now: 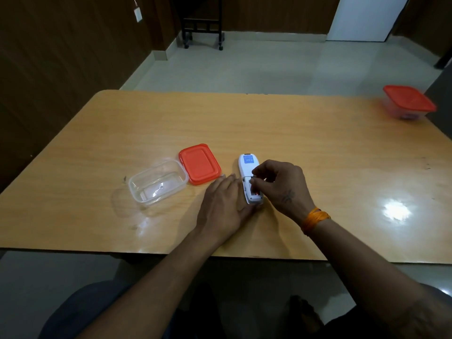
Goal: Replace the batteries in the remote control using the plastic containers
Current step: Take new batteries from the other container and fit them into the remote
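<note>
You're sitting in what looks like a plain room in a home or small office: dark wood-panelled walls (73, 57), pale glossy floor tiles (269, 67), a laminate wooden table (293, 148) before you, a black wheeled stand (203, 33) at the far wall, a white door (367, 18).

Dark wood-panelled walls (61, 57), pale glossy floor (269, 67), wheeled black stand (203, 28).

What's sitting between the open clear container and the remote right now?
In the head view, the loose orange lid lies flat between the clear container and the remote, touching the container's rim.
</note>
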The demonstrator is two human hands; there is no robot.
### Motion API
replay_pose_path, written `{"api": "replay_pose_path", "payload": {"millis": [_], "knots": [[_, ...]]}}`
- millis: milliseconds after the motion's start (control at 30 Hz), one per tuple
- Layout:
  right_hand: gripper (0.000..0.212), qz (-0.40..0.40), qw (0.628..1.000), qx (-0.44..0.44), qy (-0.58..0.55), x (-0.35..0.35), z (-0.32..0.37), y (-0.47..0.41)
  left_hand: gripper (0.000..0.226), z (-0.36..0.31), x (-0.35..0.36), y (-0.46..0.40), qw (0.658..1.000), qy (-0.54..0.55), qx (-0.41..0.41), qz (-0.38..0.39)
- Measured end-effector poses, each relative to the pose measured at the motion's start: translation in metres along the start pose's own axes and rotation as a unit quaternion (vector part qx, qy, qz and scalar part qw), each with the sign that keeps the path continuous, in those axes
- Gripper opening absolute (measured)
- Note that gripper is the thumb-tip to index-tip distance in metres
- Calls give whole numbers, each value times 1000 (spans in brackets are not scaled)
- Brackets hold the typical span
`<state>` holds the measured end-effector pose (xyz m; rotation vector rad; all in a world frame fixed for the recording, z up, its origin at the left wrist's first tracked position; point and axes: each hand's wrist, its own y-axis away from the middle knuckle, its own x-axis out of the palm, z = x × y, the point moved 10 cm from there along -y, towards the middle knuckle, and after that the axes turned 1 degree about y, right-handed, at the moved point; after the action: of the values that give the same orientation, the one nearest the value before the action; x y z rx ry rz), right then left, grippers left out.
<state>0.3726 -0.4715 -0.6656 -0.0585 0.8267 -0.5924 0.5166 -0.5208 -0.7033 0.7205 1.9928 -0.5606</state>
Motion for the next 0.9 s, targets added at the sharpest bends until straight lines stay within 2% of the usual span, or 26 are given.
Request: {"api": "replay_pose_path", "payload": {"millis": [100, 267, 467, 667, 833, 900], "knots": [[9, 7, 1000, -9, 24, 9, 2, 0, 74, 3, 2, -3, 1000, 7, 10, -18], [7, 19, 998, -24, 61, 20, 2, 0, 89, 9, 8, -6, 1000, 12, -2, -14], [8, -5, 995, -53, 85, 21, 6, 6, 71, 8, 7, -6, 1000, 24, 1, -8], [10, -3, 994, -63, 93, 19, 8, 13, 70, 8, 5, -5, 1000, 28, 3, -5], [21, -58, 992, -41, 107, -11, -3, 15, 85, -2, -6, -4, 999, 38, 4, 5], [18, -99, 987, -15, 127, -31, -11, 14, 79, -4, -17, -7, 998, 58, -12, -18]]}}
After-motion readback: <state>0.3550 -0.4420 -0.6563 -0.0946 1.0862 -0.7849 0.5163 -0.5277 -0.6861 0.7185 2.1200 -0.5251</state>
